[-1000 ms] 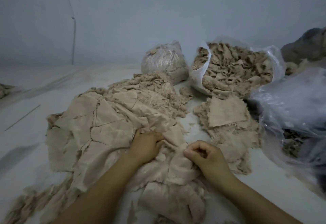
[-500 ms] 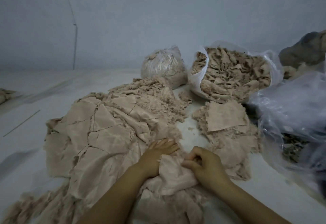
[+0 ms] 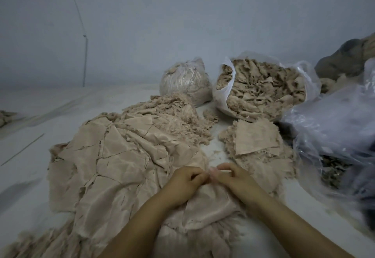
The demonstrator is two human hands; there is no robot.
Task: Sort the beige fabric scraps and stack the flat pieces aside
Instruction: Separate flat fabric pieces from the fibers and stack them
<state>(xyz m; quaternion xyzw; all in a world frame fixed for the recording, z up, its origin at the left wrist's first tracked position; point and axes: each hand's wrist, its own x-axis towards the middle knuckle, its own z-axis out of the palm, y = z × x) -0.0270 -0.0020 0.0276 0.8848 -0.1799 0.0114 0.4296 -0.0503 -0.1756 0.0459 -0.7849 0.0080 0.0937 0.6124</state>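
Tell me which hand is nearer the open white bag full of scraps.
Right. The right hand lies below the open white bag, on the same side of the table; the left hand sits beside it, further left over the flat pieces.

We face a plain pale blue-grey wall in dim, flat light, a thin grey cord running down it to a narrow vertical conduit, above a smooth whitish work surface spreading below.
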